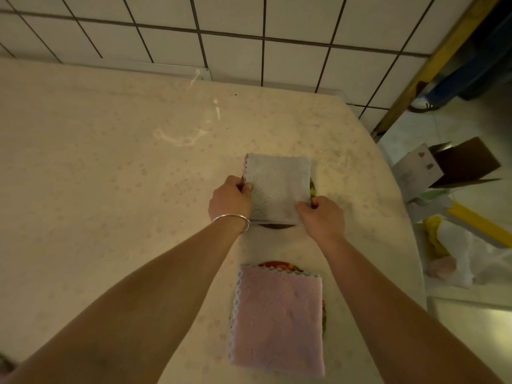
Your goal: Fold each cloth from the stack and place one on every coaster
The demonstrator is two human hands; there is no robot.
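A folded pale blue cloth (277, 184) lies over a round coaster (312, 187), of which only a dark sliver shows at the right and near edges. My left hand (230, 199), with a silver bangle on the wrist, pinches the cloth's left edge. My right hand (322, 216) grips its near right corner. Closer to me, a folded pink cloth (277, 320) with a scalloped blue hem covers a second patterned coaster (279, 264), whose rim peeks out at the far side. The stack of cloths is out of sight.
The table (110, 176) has a pale floral cover and meets a white tiled wall (249, 31) at the back. Its right edge drops to the floor, where cardboard boxes (448, 164), yellow items and plastic bags (471, 261) lie.
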